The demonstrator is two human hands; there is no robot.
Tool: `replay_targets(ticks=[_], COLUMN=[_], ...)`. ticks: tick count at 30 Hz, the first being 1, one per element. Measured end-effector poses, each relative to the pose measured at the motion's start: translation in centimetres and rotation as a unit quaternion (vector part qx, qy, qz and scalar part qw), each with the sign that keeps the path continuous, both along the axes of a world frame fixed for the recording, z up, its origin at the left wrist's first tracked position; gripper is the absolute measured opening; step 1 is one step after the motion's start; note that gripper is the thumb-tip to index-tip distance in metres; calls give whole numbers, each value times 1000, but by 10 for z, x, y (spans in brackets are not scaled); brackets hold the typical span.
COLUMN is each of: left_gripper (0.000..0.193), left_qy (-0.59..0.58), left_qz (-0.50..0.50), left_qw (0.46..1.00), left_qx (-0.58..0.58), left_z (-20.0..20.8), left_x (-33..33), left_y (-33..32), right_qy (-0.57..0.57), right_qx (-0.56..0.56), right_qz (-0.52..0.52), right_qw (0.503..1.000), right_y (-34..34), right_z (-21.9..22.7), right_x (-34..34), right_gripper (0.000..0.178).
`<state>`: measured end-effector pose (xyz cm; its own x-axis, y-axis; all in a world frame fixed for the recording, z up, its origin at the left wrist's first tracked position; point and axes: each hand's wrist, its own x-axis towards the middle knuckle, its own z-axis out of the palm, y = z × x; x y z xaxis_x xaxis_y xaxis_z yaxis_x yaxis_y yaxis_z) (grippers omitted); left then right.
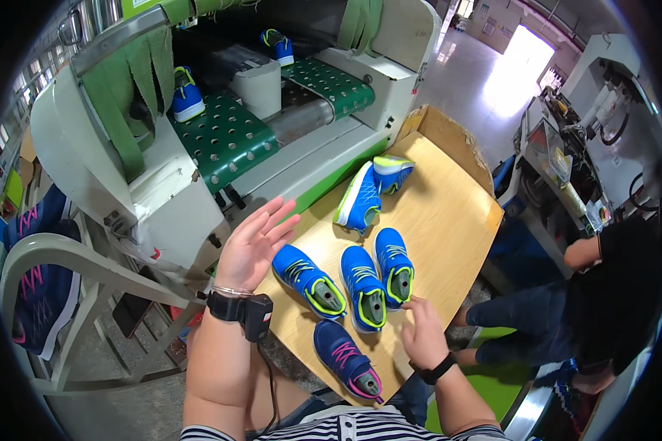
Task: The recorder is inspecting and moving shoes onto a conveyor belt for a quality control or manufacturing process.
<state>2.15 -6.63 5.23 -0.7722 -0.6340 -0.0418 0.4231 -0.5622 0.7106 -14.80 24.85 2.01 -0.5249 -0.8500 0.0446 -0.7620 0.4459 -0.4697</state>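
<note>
Probably light and flexible, the blue, lime-trimmed fabric shoe [391,251] on the pale wooden table [449,213] suits a heel grip; left hand [249,248] is spread, empty; right hand [426,338] at its heel, hold unclear.

Left hand [248,246]: was up, stretched out flat.
Right hand [424,334]: was lower, curled a little.
Forearms [217,364]: both reached forward.

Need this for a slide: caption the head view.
Left hand open, right hand beside a blue shoe on a tan table.
</note>
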Motion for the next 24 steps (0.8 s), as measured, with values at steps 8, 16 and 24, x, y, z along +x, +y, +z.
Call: replay_targets(ticks=[8, 16, 24], left_gripper=[46, 46, 44], left_qy=[-28, -56, -77], left_qz=[-9, -18, -18], left_qw=[1000, 998, 996], left_qx=[-11, -32, -50], left_z=[1, -3, 1], left_x=[-3, -15, -14], left_y=[1, -2, -7], right_qy=[122, 134, 58], right_qx=[-82, -88, 67], right_qz=[76, 51, -144], right_qw=[986, 986, 986], right_y=[-98, -261, -242], right_z=[35, 4, 13], right_x=[-102, -197, -217], right_gripper=[52, 40, 50])
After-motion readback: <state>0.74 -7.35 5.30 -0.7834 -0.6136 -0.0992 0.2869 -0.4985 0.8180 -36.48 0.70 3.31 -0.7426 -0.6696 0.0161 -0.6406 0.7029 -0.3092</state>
